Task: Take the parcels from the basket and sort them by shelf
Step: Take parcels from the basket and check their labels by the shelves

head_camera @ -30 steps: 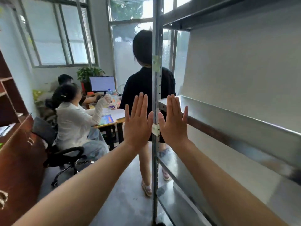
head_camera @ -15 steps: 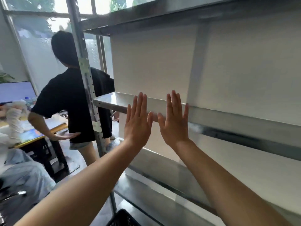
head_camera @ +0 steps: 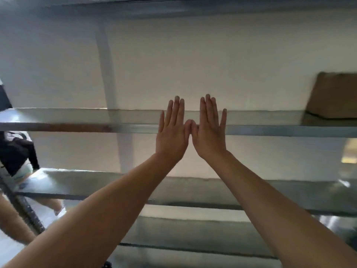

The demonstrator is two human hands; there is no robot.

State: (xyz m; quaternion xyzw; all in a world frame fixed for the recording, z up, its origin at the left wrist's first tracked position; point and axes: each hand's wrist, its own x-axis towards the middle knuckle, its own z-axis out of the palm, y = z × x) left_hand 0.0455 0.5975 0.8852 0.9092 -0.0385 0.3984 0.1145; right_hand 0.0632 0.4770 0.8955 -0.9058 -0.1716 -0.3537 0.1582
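1 brown cardboard parcel (head_camera: 333, 95) sits at the right end of the upper metal shelf (head_camera: 77, 118), partly cut off by the frame edge. Below it runs a lower shelf (head_camera: 193, 188). The left hand (head_camera: 172, 132) and right hand (head_camera: 209, 133) are raised flat in front of the upper shelf's front edge, fingers straight, holding nothing, thumb tips touching. Another person (head_camera: 15, 151), blurred, stands at the shelving's left end.
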